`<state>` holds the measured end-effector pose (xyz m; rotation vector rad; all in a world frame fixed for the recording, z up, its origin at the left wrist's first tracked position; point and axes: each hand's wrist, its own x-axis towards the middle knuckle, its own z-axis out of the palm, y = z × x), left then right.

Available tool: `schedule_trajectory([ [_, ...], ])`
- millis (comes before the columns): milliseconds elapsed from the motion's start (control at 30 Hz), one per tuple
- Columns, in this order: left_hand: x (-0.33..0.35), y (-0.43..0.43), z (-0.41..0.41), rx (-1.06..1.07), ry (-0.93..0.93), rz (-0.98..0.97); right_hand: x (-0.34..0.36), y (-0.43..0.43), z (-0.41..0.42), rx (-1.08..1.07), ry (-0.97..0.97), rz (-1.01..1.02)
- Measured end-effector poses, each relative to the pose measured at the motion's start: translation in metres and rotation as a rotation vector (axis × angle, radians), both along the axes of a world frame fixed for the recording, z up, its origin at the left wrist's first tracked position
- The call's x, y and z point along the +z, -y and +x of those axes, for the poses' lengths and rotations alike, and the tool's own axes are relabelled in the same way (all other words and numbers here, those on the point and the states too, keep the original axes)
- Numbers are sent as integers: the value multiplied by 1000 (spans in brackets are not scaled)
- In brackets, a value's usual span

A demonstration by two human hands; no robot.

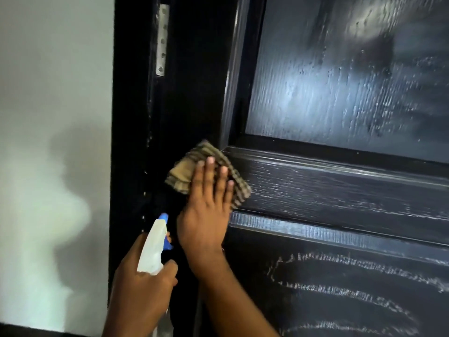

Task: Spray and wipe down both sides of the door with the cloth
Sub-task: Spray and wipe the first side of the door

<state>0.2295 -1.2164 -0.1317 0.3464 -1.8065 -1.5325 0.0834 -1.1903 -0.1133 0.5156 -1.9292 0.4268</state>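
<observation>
A black panelled door point(340, 186) fills the right of the head view, its surface wet and streaked. My right hand point(206, 210) lies flat on a folded brown checked cloth point(184, 166), pressing it against the door's left stile beside the middle rail. My left hand point(143, 283) grips a white spray bottle point(153, 249) with a blue nozzle and trigger, held low beside the door edge, nozzle pointing up. The bottle's lower body is hidden by my hand.
A black door frame point(131, 117) with a silver hinge plate point(162, 40) runs down the left of the door. A pale wall point(53, 117) with my shadow on it lies further left. A dark strip marks the bottom left corner.
</observation>
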Motion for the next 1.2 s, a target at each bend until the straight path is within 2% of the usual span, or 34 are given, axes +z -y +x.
schedule_trajectory([
  [200,-1,-15,1,-105,41,-5,14,-155,-33,-163,124,-579],
  [267,-2,-20,-2,-130,52,-31,18,-166,-34,-133,169,-680],
  [367,3,-28,1,-117,67,-38,31,-127,-27,-143,173,-776],
  [433,9,-31,4,-72,67,-51,33,-85,-15,-87,111,-650],
  [533,13,-37,0,-29,64,-67,11,-36,2,83,10,-165],
  [600,14,-44,-4,-25,71,-79,2,-39,0,125,-30,2],
  [700,12,-53,-9,-50,39,-78,4,-81,-13,90,-24,-74],
  [833,11,-62,-18,-120,24,-57,14,-185,-33,-60,47,-426],
  [900,15,-69,-21,-132,45,-90,19,-229,-40,-84,100,-530],
  [1033,26,-80,-25,-175,48,-77,28,-221,-39,-108,107,-644],
  [1100,36,-80,-29,-168,38,-63,34,-190,-38,-139,77,-622],
  [1200,45,-83,-25,-112,-55,-77,24,-148,-25,-42,22,-316],
])
